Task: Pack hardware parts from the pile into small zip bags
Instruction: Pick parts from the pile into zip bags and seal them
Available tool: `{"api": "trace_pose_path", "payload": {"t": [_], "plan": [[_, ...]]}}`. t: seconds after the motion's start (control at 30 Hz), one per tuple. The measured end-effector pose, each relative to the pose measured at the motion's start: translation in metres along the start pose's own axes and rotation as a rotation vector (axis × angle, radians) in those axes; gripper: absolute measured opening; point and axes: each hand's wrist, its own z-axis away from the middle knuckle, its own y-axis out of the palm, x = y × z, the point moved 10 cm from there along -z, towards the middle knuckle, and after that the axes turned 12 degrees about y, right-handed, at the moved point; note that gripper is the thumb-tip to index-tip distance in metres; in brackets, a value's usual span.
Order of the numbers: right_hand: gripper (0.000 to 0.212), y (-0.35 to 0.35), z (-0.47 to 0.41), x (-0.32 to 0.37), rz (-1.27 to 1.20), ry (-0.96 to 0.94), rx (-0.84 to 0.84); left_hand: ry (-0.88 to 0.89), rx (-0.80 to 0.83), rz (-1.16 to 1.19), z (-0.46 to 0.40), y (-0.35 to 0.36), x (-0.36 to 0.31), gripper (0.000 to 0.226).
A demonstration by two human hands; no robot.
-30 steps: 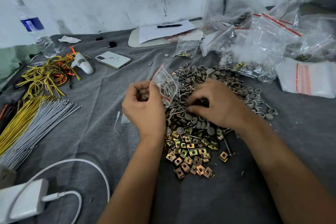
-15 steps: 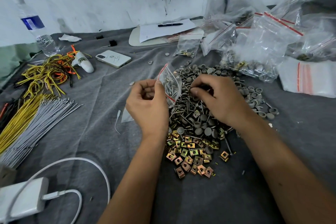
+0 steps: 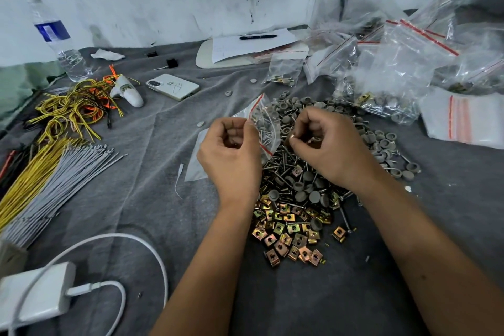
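Fingers of the right hand (image 3: 324, 144) curl around a small piece of hardware, too hidden to identify, just at three o'clock of the zip bag (image 3: 263, 128). The left hand (image 3: 231, 150) pinches that bag by its edge, mouth tilted toward twelve o'clock, with screws already showing inside. Both hands hover over the pile (image 3: 297, 194) of screws, grey caps and brass-coloured clip nuts on the grey cloth (image 3: 163, 199). Filled bags (image 3: 387, 84) crowd the one o'clock corner; a phone (image 3: 172, 86) lies at eleven o'clock. The risk, judged from here: the one-handed pinch leaves the soft mouth narrow, so the piece could catch the lip and fall back into the pile. A tipped bag could also shed its screws.
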Motion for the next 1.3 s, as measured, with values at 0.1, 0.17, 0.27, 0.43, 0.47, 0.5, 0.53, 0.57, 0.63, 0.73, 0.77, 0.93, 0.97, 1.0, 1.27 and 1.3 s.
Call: {"api": "trace_pose_path", "payload": {"t": [0.1,0.17,0.27,0.43,0.47,0.5,0.53,0.57,0.63,0.73,0.77,0.93,0.97,1.0,1.27,1.3], "plan": [[0.020,0.006,0.000,-0.004,-0.063,0.029,0.060,0.006,0.004,0.002,0.000,0.000,-0.001,0.017],[0.020,0.007,0.000,-0.004,-0.129,0.038,0.082,0.014,0.016,-0.001,0.001,0.001,-0.001,0.016],[0.016,0.003,-0.001,-0.001,-0.137,0.007,0.052,0.050,0.072,-0.039,0.002,0.006,-0.006,0.017],[0.018,0.003,0.001,0.007,-0.061,-0.037,0.032,0.256,0.266,-0.138,0.008,0.026,-0.029,0.015],[0.017,0.003,0.002,0.007,-0.058,-0.032,0.029,0.285,0.277,-0.142,0.009,0.028,-0.032,0.016],[0.014,0.003,0.002,0.006,-0.061,-0.022,0.023,0.303,0.278,-0.149,0.009,0.028,-0.034,0.017],[0.011,0.002,0.002,0.006,-0.067,-0.015,0.013,0.310,0.275,-0.158,0.009,0.027,-0.033,0.018],[0.009,0.001,0.002,0.006,-0.074,-0.014,0.001,0.309,0.275,-0.167,0.008,0.027,-0.032,0.019],[0.007,-0.001,0.003,0.010,-0.078,-0.039,-0.016,0.309,0.300,-0.190,0.007,0.028,-0.028,0.016],[0.012,-0.003,0.006,0.016,-0.048,-0.085,-0.056,0.330,0.377,-0.243,0.009,0.034,-0.026,0.024],[0.014,-0.003,0.005,0.016,-0.039,-0.085,-0.066,0.331,0.391,-0.263,0.010,0.035,-0.026,0.026],[0.027,0.004,0.004,0.014,0.039,-0.089,-0.024,0.293,0.395,-0.290,0.008,0.032,-0.026,0.024],[0.029,0.004,0.004,0.015,0.046,-0.093,-0.026,0.296,0.386,-0.301,0.007,0.031,-0.027,0.021],[0.029,0.003,0.004,0.014,0.039,-0.094,-0.032,0.299,0.381,-0.312,0.007,0.031,-0.027,0.018],[0.030,-0.003,0.005,0.013,-0.003,-0.107,-0.084,0.294,0.454,-0.345,0.009,0.039,-0.024,0.010],[0.032,-0.004,0.004,0.011,-0.009,-0.097,-0.081,0.283,0.458,-0.338,0.009,0.039,-0.023,0.010]]}}
